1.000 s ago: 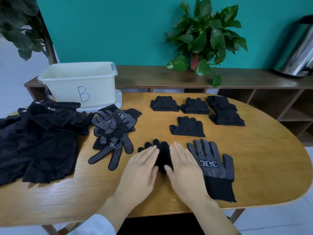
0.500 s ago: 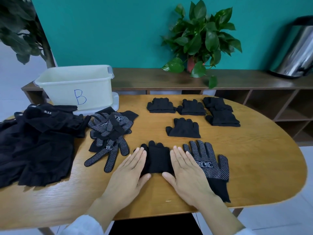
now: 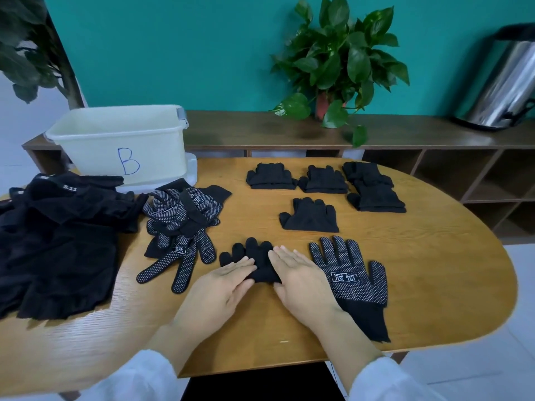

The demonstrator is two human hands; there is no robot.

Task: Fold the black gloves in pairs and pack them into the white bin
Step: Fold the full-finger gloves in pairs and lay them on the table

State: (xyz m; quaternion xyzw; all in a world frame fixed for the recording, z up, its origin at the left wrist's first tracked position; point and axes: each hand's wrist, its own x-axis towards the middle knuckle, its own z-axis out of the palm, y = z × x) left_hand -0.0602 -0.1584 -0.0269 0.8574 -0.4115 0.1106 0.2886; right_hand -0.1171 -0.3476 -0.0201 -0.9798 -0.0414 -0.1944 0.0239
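Here our left hand [image 3: 223, 287] and right hand [image 3: 301, 280] lie flat, fingers straight, pressing a plain black glove pair [image 3: 254, 260] on the wooden bench [image 3: 434, 285], dotted glove [image 3: 350, 282] just right, white bin [image 3: 121, 143] far left, folded pairs [image 3: 315, 183] beyond.

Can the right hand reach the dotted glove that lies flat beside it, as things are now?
Probably yes. The dotted glove lies flat on the table right beside the right hand, with nothing between them; the hand only has to leave the folded glove it presses.
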